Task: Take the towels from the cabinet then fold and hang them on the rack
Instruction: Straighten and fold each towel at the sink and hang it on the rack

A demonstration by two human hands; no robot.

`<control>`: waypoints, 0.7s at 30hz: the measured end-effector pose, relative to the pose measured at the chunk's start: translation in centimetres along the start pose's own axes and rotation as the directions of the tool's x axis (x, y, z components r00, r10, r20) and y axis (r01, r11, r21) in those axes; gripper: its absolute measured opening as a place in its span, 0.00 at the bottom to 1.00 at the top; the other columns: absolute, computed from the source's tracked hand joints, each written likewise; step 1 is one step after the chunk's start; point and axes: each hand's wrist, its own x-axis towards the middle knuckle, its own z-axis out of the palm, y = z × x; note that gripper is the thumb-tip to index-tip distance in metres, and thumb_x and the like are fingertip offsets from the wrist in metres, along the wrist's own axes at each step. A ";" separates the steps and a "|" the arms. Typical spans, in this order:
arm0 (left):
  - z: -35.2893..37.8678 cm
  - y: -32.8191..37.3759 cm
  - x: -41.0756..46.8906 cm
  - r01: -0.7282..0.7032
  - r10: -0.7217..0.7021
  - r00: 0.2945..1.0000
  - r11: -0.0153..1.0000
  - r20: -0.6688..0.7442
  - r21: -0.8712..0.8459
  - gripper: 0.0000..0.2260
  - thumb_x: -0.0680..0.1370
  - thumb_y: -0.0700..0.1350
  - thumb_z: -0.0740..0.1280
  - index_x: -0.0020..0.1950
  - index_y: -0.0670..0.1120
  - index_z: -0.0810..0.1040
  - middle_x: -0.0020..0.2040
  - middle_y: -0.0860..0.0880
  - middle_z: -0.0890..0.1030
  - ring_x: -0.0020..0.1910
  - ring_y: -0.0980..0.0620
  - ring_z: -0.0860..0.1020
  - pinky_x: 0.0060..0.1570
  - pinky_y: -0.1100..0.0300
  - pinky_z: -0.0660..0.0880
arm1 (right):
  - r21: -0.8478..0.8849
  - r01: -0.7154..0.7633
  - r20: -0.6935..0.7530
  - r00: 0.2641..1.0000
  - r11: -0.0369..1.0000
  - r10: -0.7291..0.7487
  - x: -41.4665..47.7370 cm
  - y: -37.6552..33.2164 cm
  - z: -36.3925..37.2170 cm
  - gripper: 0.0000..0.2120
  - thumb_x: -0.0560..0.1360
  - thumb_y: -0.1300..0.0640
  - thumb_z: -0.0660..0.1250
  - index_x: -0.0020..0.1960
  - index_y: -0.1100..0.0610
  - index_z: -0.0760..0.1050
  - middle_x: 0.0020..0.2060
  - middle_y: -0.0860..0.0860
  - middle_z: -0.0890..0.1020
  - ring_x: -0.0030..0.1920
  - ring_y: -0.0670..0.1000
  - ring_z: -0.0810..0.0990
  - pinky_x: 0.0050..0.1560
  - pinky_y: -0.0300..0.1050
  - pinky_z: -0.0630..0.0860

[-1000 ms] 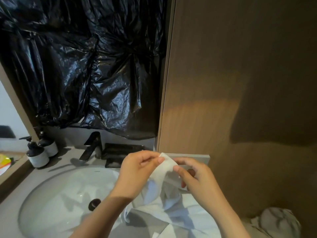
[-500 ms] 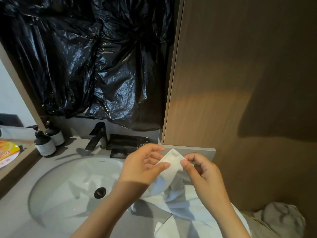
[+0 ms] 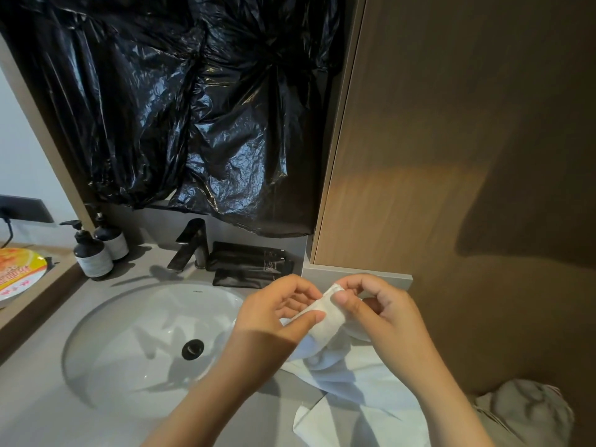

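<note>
Head view: the towel (image 3: 326,315) was pinched by left hand (image 3: 274,321) and right hand (image 3: 385,316), and could be dropped into the sink (image 3: 129,330) if loosened.

We record one view only (head-worn, wide-angle). It looks forward and down across the counter (image 3: 35,401) at the washbasin (image 3: 129,321), at close range, with the left hand (image 3: 274,324) and right hand (image 3: 383,321) nearest the lens, lower centre.

Soft white cloth towel (image 3: 325,317) — glossy black plastic sheet (image 3: 193,108).
</note>
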 end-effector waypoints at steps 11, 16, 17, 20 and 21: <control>0.2 -0.7 0.1 -0.066 0.058 0.996 0.988 0.062 0.137 0.02 0.72 0.44 0.76 0.42 0.48 0.85 0.41 0.53 0.82 0.43 0.55 0.79 0.48 0.53 0.76 | -0.061 0.049 -0.039 0.998 0.997 -0.051 -0.1 -0.1 0.3 0.04 0.78 0.55 0.66 0.46 0.47 0.78 0.41 0.41 0.80 0.44 0.46 0.78 0.39 0.34 0.74; -0.4 -1.8 0.4 -0.130 0.122 0.991 0.967 0.051 0.219 0.01 0.72 0.44 0.75 0.41 0.48 0.86 0.41 0.57 0.83 0.45 0.59 0.79 0.47 0.62 0.75 | -0.051 0.093 -0.125 0.987 0.994 -0.098 0.5 -0.6 -0.1 0.03 0.79 0.53 0.66 0.47 0.47 0.77 0.42 0.40 0.79 0.46 0.43 0.77 0.40 0.32 0.74; -0.6 -2.2 0.5 -0.136 0.132 0.991 0.965 0.034 0.223 0.00 0.72 0.43 0.75 0.41 0.48 0.86 0.40 0.57 0.83 0.45 0.59 0.79 0.47 0.63 0.75 | -0.054 0.111 -0.144 0.983 0.992 -0.117 0.8 -0.9 -0.3 0.04 0.79 0.53 0.66 0.46 0.47 0.77 0.42 0.40 0.79 0.46 0.43 0.77 0.40 0.32 0.74; -1.2 -3.1 1.2 -0.116 0.123 0.992 0.958 -0.009 0.261 0.01 0.73 0.44 0.75 0.43 0.48 0.86 0.41 0.59 0.82 0.45 0.60 0.79 0.46 0.66 0.76 | -0.075 0.157 -0.180 0.969 0.985 -0.168 1.7 -2.0 -1.0 0.05 0.78 0.54 0.65 0.46 0.46 0.77 0.42 0.41 0.79 0.45 0.44 0.77 0.41 0.32 0.73; -1.4 -3.3 1.5 -0.107 0.115 0.993 0.952 -0.014 0.287 0.01 0.74 0.45 0.74 0.43 0.49 0.86 0.41 0.60 0.82 0.45 0.62 0.79 0.46 0.68 0.75 | -0.084 0.168 -0.187 0.965 0.982 -0.181 2.0 -2.3 -1.2 0.05 0.78 0.54 0.65 0.47 0.46 0.77 0.42 0.41 0.79 0.44 0.44 0.77 0.41 0.33 0.73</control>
